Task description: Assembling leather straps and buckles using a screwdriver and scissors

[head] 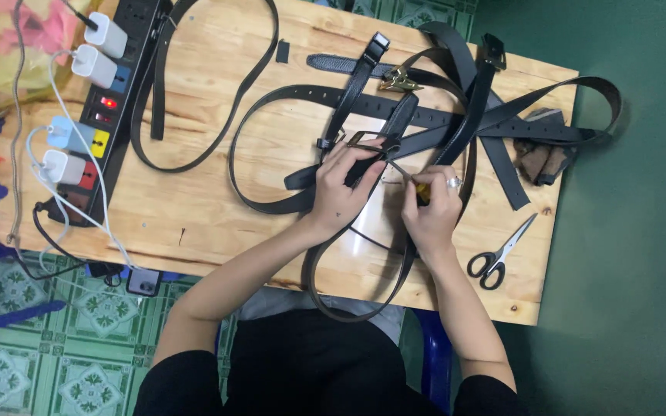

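Black leather belts are seen on a pale wooden table, beside black-handled steel scissors, a black power strip with white chargers, and green patterned floor tiles.

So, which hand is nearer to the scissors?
Right. The right hand is just left of the scissors; the left hand is farther left, on the belt.

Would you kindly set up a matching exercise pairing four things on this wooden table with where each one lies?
Things:
1. scissors
2. power strip
3. left hand
4. right hand

Places:
A. along the table's left edge, chargers plugged in
B. pressing a black belt beside its buckle
C. near the right front corner, apart from the belts
D. holding a small yellow-handled tool

Pairs: 1-C, 2-A, 3-B, 4-D
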